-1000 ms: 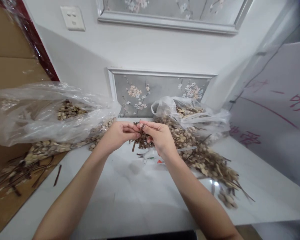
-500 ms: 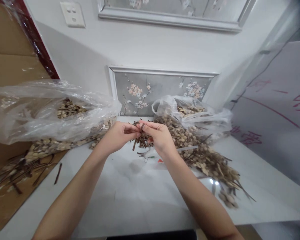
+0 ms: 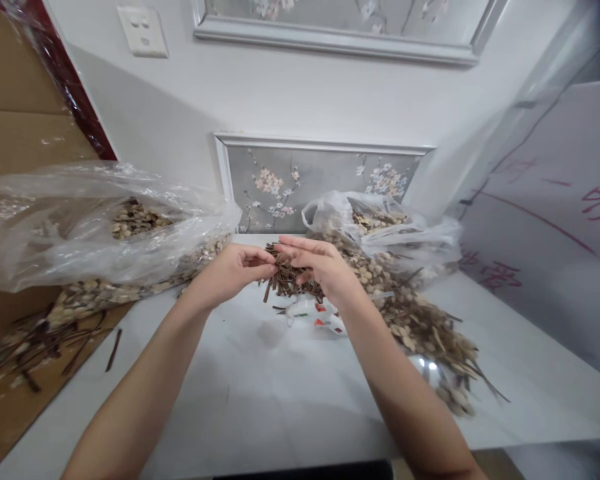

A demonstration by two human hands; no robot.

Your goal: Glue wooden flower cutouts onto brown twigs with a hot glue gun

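Above a pile of short brown dried stems, my two hands work close together near the middle of the table. My left hand has thumb and fingertips closed in a pinch at the pile's left side; what they hold, if anything, is hidden. Over the pile's right side, my right hand holds its fingers stretched and apart, with no stem visible in them. Just in front of the pile lies a white object with red and green marks, partly behind my right wrist.
Clear plastic bags of pale round slices stand at left. Another bag spills a heap of slices and stems at right. Loose long stems lie on cardboard. Framed floral panels back the white table.
A brown strip of stem between my fingertips no longer shows there. My right fingers have straightened and spread, and my hands have parted slightly.
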